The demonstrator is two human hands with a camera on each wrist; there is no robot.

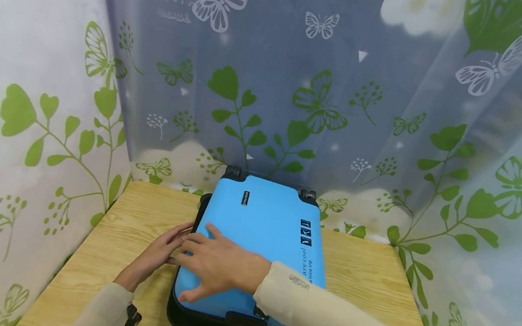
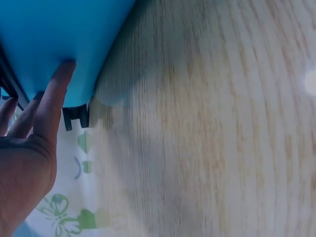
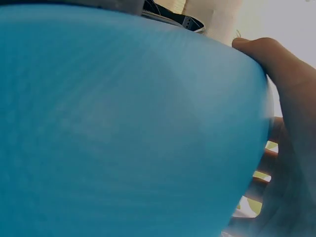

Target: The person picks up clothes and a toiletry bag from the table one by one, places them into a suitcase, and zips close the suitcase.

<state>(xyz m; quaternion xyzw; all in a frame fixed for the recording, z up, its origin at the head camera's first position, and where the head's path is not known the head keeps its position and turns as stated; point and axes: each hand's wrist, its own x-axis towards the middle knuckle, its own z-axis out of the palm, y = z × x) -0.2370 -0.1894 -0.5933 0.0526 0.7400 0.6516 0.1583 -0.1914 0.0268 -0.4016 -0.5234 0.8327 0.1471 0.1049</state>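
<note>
The blue suitcase (image 1: 259, 235) lies flat on the table (image 1: 104, 253). The right hand (image 1: 219, 265) presses its lid with fingers spread flat — steadying it, I judge — while the left hand (image 1: 157, 255) lays straight fingers along the side seam.

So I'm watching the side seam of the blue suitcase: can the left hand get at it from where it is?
Probably yes: the left hand already touches the blue suitcase's left edge, and the right hand lies flat on the lid, not blocking it.

One suitcase (image 1: 260, 230) (blue), one table (image 1: 363, 270)
</note>
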